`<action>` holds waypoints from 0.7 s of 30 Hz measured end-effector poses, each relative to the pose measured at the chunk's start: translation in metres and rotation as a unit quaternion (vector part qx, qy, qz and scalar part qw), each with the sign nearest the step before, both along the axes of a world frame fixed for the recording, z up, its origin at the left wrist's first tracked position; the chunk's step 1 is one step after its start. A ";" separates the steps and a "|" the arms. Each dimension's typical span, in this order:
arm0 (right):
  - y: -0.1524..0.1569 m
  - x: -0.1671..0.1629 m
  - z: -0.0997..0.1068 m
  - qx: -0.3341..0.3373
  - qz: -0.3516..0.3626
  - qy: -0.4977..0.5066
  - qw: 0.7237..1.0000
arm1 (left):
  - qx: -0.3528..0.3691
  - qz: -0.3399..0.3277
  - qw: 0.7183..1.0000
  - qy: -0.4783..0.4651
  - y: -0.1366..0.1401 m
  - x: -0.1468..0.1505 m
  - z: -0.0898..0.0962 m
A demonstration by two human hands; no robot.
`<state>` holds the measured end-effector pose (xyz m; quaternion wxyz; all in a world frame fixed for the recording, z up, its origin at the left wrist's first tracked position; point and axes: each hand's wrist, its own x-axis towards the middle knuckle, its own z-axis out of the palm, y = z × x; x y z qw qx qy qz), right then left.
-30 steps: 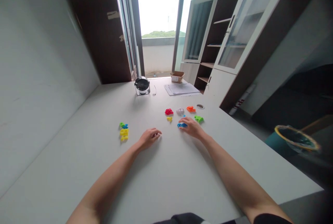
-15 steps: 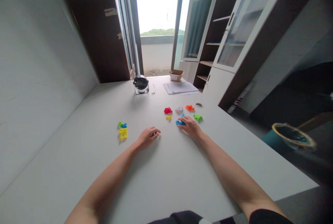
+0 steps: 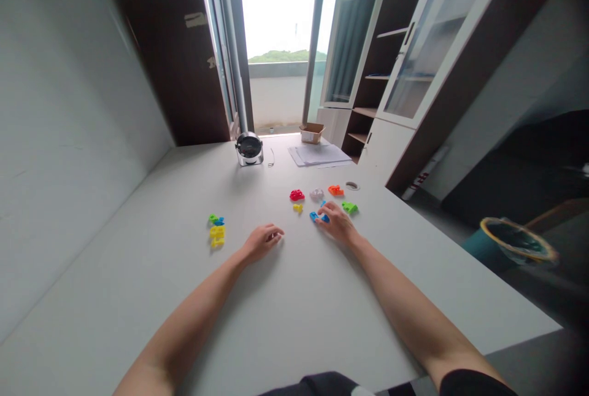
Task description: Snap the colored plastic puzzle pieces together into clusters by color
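On the white table, my right hand (image 3: 337, 223) reaches over a small cluster of blue plastic pieces (image 3: 313, 216). Its thumb and fingers curve around one of them, which shows between the fingertips; the rest is hidden by the hand. My left hand (image 3: 264, 241) lies on the tabletop with loosely bent fingers a little apart and nothing visible in them. Around the right hand lie small piles of red pieces (image 3: 297, 195), whitish pieces (image 3: 317, 194), orange pieces (image 3: 335, 190) and green pieces (image 3: 350, 207). A yellow piece (image 3: 298, 208) sits below the red pile.
Left of my hands are yellow pieces (image 3: 218, 232), a green piece (image 3: 213, 218) and a blue piece (image 3: 219, 221). Farther back stand a round black lamp-like device (image 3: 249, 147), paper sheets (image 3: 318, 155) and a cardboard box (image 3: 312, 133). A cable hole (image 3: 352, 186) lies near the right edge.
The fingers of my right hand have shifted slightly and bent more, so more blue shows between and beside them. My left hand stays where it was.
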<state>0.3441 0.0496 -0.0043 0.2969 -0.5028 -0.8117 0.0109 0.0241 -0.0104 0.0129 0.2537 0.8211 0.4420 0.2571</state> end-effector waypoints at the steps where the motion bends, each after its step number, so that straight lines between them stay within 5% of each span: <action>1: 0.000 0.000 0.000 0.004 -0.006 -0.005 1.000 | 0.000 -0.001 1.000 0.000 0.000 0.000 0.000; 21: 0.010 -0.001 -0.017 -0.014 0.055 0.007 0.998 | 0.005 0.003 1.000 0.002 0.001 0.000 -0.003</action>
